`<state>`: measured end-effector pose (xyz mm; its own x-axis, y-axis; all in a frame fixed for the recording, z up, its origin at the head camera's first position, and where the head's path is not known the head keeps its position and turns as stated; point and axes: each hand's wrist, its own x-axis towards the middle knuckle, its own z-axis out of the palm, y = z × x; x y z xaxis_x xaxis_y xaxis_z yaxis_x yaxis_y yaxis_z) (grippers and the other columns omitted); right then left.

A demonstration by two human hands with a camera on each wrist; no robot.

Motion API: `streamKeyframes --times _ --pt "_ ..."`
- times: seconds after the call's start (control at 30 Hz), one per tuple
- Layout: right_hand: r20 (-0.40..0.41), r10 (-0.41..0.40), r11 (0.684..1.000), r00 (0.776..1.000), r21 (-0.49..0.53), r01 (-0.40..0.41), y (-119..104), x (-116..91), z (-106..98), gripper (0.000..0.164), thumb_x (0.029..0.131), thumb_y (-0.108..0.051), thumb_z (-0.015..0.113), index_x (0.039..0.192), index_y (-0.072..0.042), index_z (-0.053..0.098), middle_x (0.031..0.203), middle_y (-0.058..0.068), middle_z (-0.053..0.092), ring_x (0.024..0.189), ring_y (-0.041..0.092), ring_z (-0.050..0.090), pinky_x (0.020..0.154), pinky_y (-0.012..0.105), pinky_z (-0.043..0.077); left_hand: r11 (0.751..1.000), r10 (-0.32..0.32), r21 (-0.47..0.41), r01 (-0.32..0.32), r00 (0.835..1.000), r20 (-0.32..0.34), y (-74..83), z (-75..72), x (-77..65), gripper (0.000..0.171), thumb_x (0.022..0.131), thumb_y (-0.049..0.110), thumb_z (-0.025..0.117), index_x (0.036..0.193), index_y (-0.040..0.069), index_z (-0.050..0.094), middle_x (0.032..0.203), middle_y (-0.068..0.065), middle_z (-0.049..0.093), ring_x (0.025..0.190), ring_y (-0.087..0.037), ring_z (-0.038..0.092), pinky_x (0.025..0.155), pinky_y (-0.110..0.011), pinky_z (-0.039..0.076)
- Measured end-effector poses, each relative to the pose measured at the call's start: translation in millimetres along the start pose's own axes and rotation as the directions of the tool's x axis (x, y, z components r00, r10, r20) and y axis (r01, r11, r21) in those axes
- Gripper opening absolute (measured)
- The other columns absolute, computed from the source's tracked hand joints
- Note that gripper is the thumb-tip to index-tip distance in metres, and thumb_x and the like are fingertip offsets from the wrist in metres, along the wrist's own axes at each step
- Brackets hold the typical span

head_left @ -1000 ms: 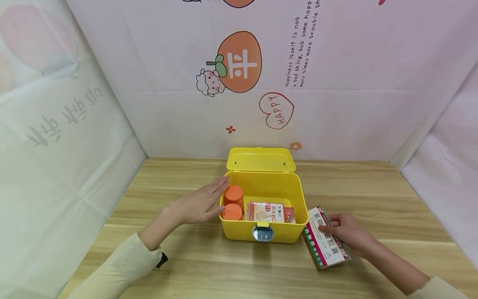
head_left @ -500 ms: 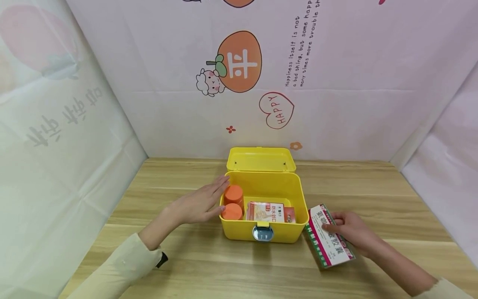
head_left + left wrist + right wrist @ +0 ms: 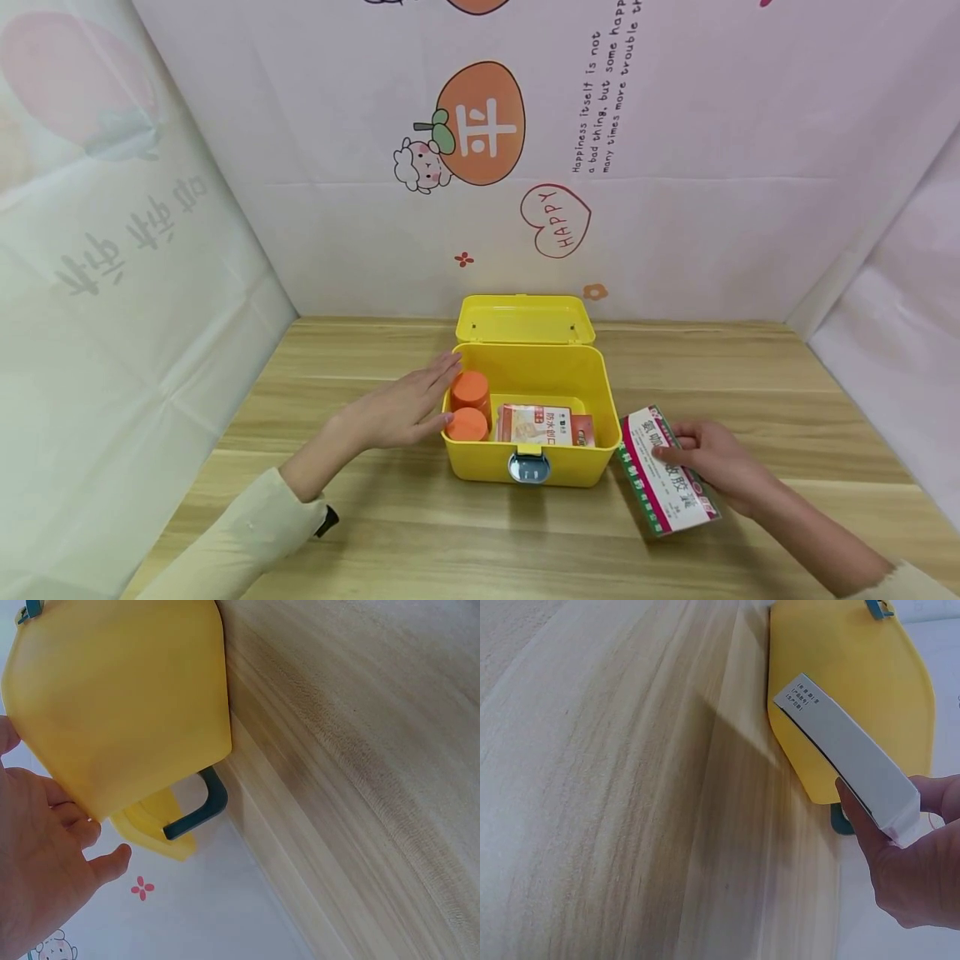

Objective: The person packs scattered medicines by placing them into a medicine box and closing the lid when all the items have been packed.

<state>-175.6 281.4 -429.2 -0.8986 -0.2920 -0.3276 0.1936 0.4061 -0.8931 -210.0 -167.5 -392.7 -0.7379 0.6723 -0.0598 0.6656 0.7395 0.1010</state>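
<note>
A yellow storage box (image 3: 480,467) stands with its lid (image 3: 525,321) tipped back. Along its left rim lies my left hand (image 3: 393,410), fingers extended; the left wrist view shows the fingertips (image 3: 86,832) right at the box's edge. Just off the right side, my right hand (image 3: 716,467) pinches a white, green and magenta medicine carton (image 3: 663,487) between thumb and fingers, tilted above the table. Its narrow white side (image 3: 847,750) faces the right wrist camera. Inside the yellow box are two orange-capped bottles (image 3: 470,390) at the left and a flat bandage packet (image 3: 536,425).
A small red packet (image 3: 582,431) shows beside the bandage packet. The box has a clear front latch (image 3: 528,468) and a dark green piece (image 3: 214,799) on its side. White printed cloth (image 3: 337,233) hangs behind the wooden table (image 3: 465,550) and along both sides.
My right hand has shifted slightly right with the medicine carton, whose far end has lifted a little. The left hand stays at the box's rim.
</note>
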Motion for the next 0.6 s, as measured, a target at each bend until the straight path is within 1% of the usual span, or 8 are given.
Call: streamKeyframes --times 0.23,0.3,0.47,0.6 --pt "0.078 -0.026 0.998 0.997 0.066 0.021 -5 -4 -4 0.045 0.099 -0.015 0.060 0.123 0.020 0.046 0.092 0.004 0.072 0.077 0.014 0.071 0.070 0.030 0.062 1.000 0.019 -0.003 -0.019 1.000 -0.018 0.2 0.3 -0.1 0.078 0.105 0.057 0.028 0.160 0.005 0.010 0.170 -0.008 0.003 0.157 -0.022 0.007 0.125 -0.042 0.023" --pt "0.086 -0.027 0.997 0.996 0.073 0.020 -6 -5 -5 0.046 0.099 -0.016 0.060 0.124 0.020 0.045 0.093 0.003 0.072 0.079 0.014 0.071 0.071 0.030 0.062 1.000 0.014 -0.001 -0.014 1.000 -0.014 0.2 0.4 -0.3 0.079 0.104 0.058 0.027 0.160 0.005 0.010 0.170 -0.008 0.002 0.157 -0.022 0.006 0.126 -0.041 0.023" --pt "0.067 -0.006 0.997 0.998 0.078 0.001 -7 -7 -8 0.053 0.100 -0.017 0.059 0.130 0.022 0.039 0.095 0.002 0.072 0.081 0.015 0.071 0.072 0.031 0.062 1.000 0.003 -0.003 -0.003 1.000 -0.005 0.1 0.8 -0.7 0.079 0.104 0.059 0.026 0.161 0.006 0.008 0.170 -0.007 0.001 0.157 -0.021 0.005 0.126 -0.040 0.022" --pt "0.049 0.004 0.996 0.999 0.087 -0.008 -9 -9 -11 0.059 0.100 -0.016 0.058 0.135 0.024 0.032 0.096 0.001 0.072 0.082 0.014 0.072 0.072 0.032 0.062 1.000 0.012 -0.010 -0.012 1.000 -0.010 0.1 0.4 -0.8 0.079 0.104 0.058 0.028 0.160 0.005 0.009 0.170 -0.008 0.003 0.157 -0.022 0.006 0.125 -0.042 0.023"
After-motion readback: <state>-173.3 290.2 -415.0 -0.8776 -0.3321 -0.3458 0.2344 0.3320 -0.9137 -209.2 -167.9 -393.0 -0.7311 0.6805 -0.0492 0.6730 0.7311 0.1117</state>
